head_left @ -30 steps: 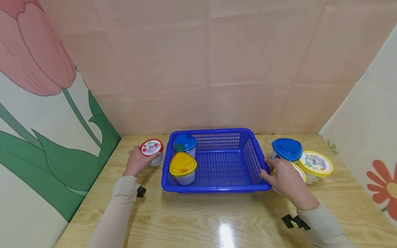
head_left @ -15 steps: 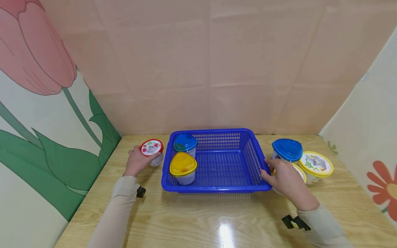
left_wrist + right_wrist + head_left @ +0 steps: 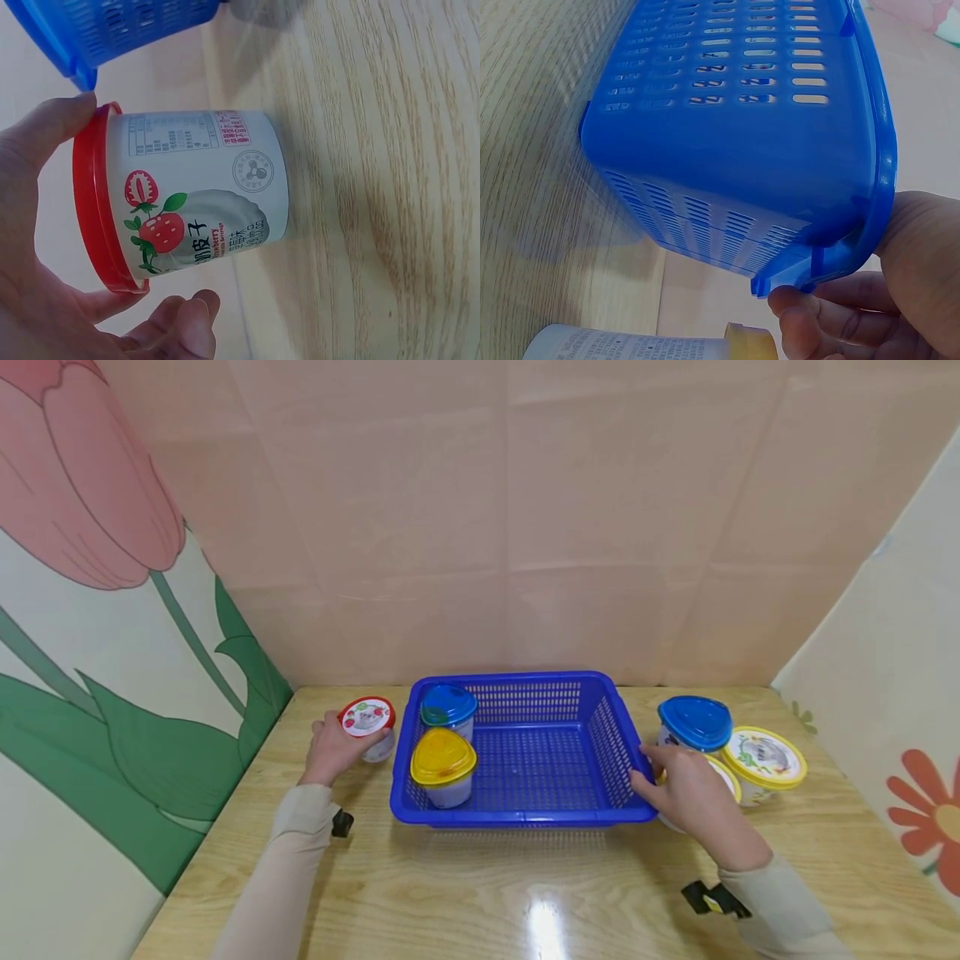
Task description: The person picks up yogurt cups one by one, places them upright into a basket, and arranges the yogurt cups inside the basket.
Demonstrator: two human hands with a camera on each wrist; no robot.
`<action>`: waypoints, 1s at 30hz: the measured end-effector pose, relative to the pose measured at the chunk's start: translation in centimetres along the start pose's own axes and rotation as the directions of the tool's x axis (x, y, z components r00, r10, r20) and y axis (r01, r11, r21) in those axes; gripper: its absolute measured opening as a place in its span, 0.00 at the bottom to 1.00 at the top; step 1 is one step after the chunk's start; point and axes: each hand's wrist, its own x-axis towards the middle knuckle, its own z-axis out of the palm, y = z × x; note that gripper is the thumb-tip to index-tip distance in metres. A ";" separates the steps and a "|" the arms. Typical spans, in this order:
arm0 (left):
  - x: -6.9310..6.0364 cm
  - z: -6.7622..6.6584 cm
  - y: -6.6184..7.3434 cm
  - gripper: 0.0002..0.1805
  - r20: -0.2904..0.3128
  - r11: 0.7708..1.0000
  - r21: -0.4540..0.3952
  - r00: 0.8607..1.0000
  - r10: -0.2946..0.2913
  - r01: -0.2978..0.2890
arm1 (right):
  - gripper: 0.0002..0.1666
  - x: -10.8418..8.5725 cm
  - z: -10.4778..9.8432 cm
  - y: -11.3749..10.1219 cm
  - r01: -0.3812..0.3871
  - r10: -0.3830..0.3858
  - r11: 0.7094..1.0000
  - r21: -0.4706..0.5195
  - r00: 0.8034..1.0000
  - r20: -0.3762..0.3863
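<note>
At the table's left, my left hand (image 3: pixel 335 749) grips a red-lidded cup (image 3: pixel 367 717) by its lid. The left wrist view has the thumb and fingers of this hand (image 3: pixel 45 247) around the red rim of the strawberry-printed cup (image 3: pixel 195 187), which stands close to the basket (image 3: pixel 135 26). My right hand (image 3: pixel 690 793) holds the right rim of the blue basket (image 3: pixel 525 817). In the right wrist view, fingers of that hand (image 3: pixel 870 307) curl at the edge of the basket (image 3: pixel 735 150). Inside the basket's left end are a blue-lidded cup (image 3: pixel 448 706) and a yellow-lidded cup (image 3: pixel 442 758).
Right of the basket stand a blue-lidded cup (image 3: pixel 695 722), a yellow-lidded cup (image 3: pixel 763 758) and another yellow-rimmed cup (image 3: pixel 726 777) partly behind my right hand. A pinkish-brown covering (image 3: pixel 495 527) rises behind the wooden table (image 3: pixel 450 893), with painted walls on both sides.
</note>
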 end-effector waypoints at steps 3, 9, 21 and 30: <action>0.1 0.0 -0.1 0.57 -0.002 1.000 0.004 1.000 0.001 -0.001 | 0.30 0.0 -0.1 -0.1 -0.006 0.006 1.000 0.004 1.000 0.006; 0.1 0.0 -0.5 0.58 -0.006 1.000 -0.003 1.000 0.015 -0.015 | 0.30 0.0 -0.1 -0.1 -0.005 0.005 1.000 0.001 1.000 0.008; -0.3 -0.2 -0.6 0.54 -0.010 0.999 -0.039 0.999 0.036 -0.036 | 0.30 0.0 -0.1 -0.1 -0.011 0.011 1.000 0.002 1.000 0.015; -0.5 -0.7 -0.5 0.55 -0.013 0.998 -0.034 0.999 0.045 -0.046 | 0.29 0.0 -0.2 -0.1 0.006 -0.006 1.000 -0.008 1.000 0.000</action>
